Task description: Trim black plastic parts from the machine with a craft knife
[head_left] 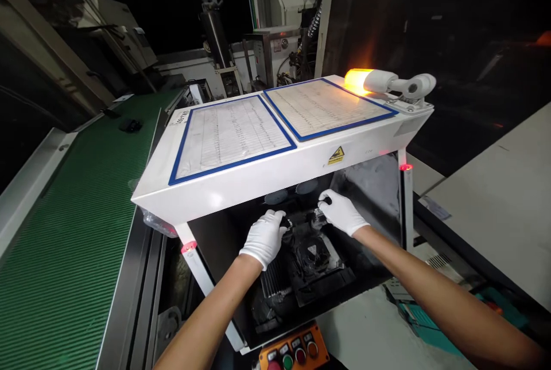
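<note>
Both my hands wear white gloves and reach into the dark opening under a white machine hood (275,172). My left hand (264,238) closes its fingers on a small dark part (287,225) above a black fixture (312,255). My right hand (342,211) pinches another small dark part (317,218) just to the right of the first. The two hands are a short gap apart. Below them lies a black moulded piece with a ribbed block (273,281) at its left. What lies deeper under the hood is hidden in shadow.
Two blue-framed paper sheets (235,135) lie on the hood top, with a lit amber beacon (359,80) at its right end. A green ribbed conveyor belt (73,226) runs along the left. An orange button box (295,353) sits below the opening. A grey table (503,203) stands right.
</note>
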A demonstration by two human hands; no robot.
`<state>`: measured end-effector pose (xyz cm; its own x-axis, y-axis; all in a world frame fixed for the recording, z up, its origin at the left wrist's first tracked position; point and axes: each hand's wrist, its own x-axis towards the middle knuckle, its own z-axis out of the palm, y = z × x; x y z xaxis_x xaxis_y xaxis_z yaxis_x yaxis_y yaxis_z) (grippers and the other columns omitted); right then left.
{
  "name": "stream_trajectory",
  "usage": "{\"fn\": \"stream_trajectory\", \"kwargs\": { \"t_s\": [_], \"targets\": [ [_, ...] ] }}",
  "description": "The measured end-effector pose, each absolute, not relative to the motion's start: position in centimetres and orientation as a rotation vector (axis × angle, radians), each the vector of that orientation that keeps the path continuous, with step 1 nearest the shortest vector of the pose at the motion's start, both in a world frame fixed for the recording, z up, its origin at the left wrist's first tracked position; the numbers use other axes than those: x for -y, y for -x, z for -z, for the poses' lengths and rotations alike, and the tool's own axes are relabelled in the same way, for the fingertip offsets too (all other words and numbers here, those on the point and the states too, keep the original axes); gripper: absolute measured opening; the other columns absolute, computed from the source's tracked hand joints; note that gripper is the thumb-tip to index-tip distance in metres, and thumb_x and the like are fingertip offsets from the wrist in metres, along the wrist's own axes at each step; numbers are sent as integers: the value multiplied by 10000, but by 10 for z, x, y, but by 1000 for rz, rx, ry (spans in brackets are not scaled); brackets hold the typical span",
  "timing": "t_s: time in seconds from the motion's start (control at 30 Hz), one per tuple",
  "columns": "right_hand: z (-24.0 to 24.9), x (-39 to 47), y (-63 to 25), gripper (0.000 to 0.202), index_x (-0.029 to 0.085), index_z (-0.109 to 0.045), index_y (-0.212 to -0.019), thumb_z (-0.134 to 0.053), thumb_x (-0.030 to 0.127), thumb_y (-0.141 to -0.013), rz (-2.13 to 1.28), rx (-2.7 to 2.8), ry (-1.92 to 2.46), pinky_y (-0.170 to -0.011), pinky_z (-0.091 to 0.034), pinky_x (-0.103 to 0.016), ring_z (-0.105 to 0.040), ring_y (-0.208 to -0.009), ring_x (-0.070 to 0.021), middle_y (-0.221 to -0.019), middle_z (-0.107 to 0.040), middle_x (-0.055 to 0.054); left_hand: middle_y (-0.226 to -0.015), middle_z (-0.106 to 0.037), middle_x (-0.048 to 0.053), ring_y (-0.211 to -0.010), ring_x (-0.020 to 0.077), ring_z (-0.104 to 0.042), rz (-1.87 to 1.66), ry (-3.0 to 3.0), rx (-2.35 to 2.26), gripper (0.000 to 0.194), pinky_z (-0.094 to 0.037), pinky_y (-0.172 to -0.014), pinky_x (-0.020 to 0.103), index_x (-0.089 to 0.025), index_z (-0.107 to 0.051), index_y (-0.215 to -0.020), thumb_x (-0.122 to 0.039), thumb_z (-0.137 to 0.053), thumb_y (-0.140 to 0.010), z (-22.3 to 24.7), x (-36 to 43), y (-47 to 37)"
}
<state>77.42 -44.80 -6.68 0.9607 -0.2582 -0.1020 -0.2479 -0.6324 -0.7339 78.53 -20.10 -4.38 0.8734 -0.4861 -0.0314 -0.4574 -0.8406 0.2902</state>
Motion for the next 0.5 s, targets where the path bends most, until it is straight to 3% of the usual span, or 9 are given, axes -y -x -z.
{"fn": "stream_trajectory", "kwargs": {
  "t_s": [0.13,0.27,0.5],
  "targets": [
    [72,454,-768,260,201,-510,-1166,-608,247,-929,-73,-428,1999,-432,-427,-177,-586,-551,-143,-714,-596,33,-1252,-666,95,-1130,249,-658,213,-2821,797,378,-519,-962,342,-218,-587,-1321,-262,-608,-946,43,206,-792],
    [72,461,-755,459,185,-491,-1229,-715,148,-830,-108,-400,1844,-477,-501,-156,-633,-652,-140,-830,-634,4,-1212,-687,106,-1105,261,-667,280,-2882,804,386,-519,-955,354,-212,-576,-1327,-285,-607,-949,38,208,-794],
    [72,462,-739,463,169,-468,-1261,-669,37,-866,-100,-409,1755,-549,-578,-194,-646,-725,-139,-979,-627,-19,-1248,-650,144,-1040,260,-699,399,-2946,848,363,-544,-887,353,-179,-544,-1325,-257,-539,-972,27,221,-795]
  ]
}}
